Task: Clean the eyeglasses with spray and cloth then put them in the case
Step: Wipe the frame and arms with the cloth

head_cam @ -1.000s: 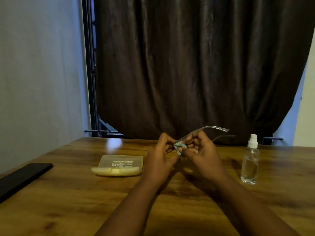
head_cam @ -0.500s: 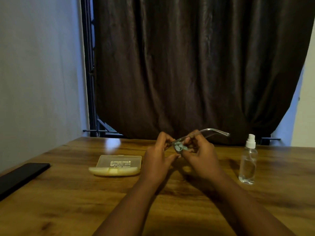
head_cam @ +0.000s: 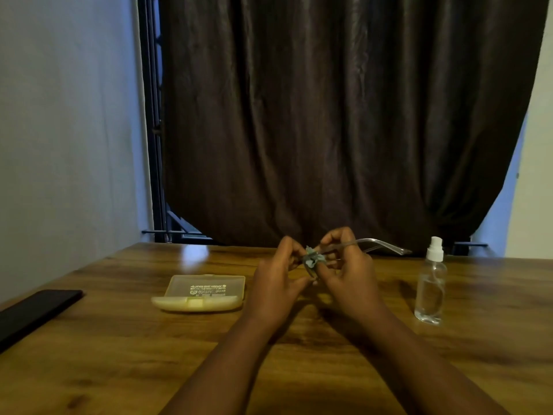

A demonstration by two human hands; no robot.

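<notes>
I hold clear-framed eyeglasses [head_cam: 377, 244] above the middle of the wooden table [head_cam: 119, 354], their temples pointing right toward the bottle. My left hand [head_cam: 276, 280] grips the front of the frame, fingers curled. Between its fingertips my right hand [head_cam: 351, 274] pinches a small crumpled grey-green cloth [head_cam: 314, 259] against a lens. My fingers mostly hide the lenses. To the right a clear spray bottle [head_cam: 429, 290] with a white nozzle stands upright. A shut, pale yellow glasses case [head_cam: 203, 292] lies to the left of my hands.
A flat black object [head_cam: 33, 310] lies along the table's left edge. A dark brown curtain [head_cam: 329, 115] hangs behind the far edge, and a grey wall runs along the left.
The hands have kept the glasses and cloth while the right fingers worked the cloth over the lens. The temples have tipped slightly lower to the right. Case and bottle have not moved.
</notes>
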